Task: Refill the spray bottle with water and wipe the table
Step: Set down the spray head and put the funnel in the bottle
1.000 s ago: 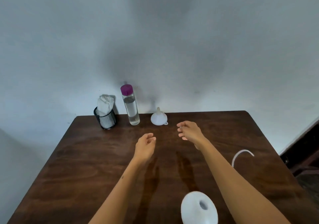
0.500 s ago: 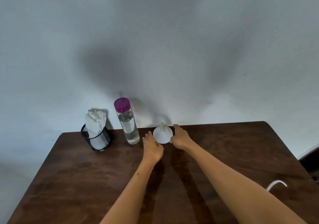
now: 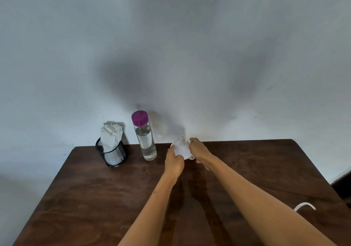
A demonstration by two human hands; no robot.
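Both hands hold the white funnel (image 3: 182,149) at the far edge of the table (image 3: 95,198), spout up. The left hand (image 3: 173,162) grips its near-left rim with curled fingers; the right hand (image 3: 199,151) curls round its right side. A bottle (image 3: 145,137) stands just left.

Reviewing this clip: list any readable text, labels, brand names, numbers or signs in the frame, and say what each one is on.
None: no readable text shows anywhere in the head view.
Water bottle with purple cap: clear body, no label visible.
White funnel, held by the left hand and the right hand: plain.
Black mesh cup with white tissues: no print.
Wooden table and wall: no markings.
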